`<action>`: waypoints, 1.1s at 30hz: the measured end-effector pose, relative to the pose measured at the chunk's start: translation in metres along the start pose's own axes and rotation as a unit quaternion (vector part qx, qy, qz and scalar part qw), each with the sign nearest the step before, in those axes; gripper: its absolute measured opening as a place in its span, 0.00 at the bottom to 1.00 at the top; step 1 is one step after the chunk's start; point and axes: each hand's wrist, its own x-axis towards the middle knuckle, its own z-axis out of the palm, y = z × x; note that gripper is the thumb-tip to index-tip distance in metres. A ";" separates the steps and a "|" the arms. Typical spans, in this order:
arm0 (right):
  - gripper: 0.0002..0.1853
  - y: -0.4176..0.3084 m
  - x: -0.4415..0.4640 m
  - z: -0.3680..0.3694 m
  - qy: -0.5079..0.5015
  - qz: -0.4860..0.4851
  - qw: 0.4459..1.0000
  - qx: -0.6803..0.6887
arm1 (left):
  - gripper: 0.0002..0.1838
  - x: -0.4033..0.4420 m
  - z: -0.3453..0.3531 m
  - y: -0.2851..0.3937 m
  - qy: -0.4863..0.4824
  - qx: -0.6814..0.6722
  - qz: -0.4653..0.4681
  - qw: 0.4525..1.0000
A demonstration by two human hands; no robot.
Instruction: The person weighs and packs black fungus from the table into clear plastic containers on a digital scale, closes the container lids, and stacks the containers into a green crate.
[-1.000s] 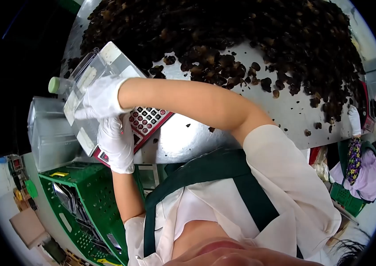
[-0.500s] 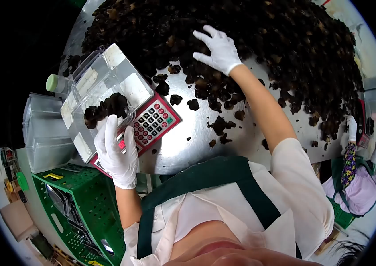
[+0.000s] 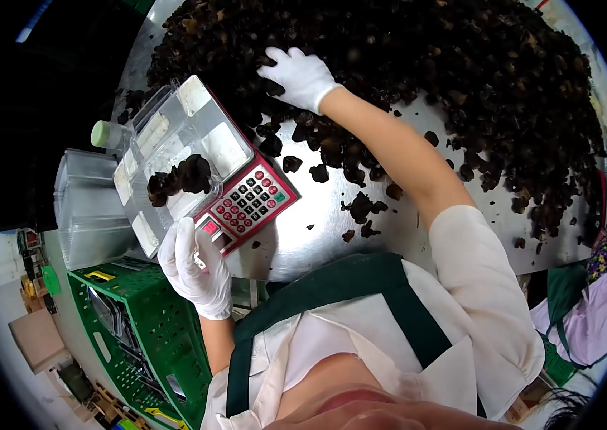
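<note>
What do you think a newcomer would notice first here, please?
Probably the large heap of dark pieces spread across the metal table, with the gloved right hand over it. Next comes the red keypad scale at left, where a clear container holds a small dark clump.

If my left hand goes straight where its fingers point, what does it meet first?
Your left hand would probably meet the clear container on the scale first, though depth is unclear.

Green crate (image 3: 164, 315) is sitting by tabletop (image 3: 289, 247) near-left corner; cardboard box (image 3: 37, 337) is lying farther out; lilac-clad co-worker (image 3: 593, 322) is showing past near edge's right end.
</note>
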 end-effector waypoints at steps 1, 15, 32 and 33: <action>0.22 0.003 -0.008 0.005 0.007 0.020 1.000 0.005 | 0.31 -0.002 -0.001 -0.004 0.000 0.019 0.002 1.000; 0.22 0.066 -0.063 -0.063 0.020 0.261 0.585 0.768 | 0.23 0.016 0.004 -0.070 -0.002 -0.161 -0.220 0.962; 0.24 -0.176 0.035 -0.102 -0.099 -0.059 0.729 0.675 | 0.53 0.038 -0.012 -0.054 0.068 -0.270 -0.258 0.925; 0.27 -0.182 0.034 -0.098 -0.074 -0.152 0.807 0.566 | 0.57 0.041 -0.009 -0.055 0.062 -0.282 -0.239 0.927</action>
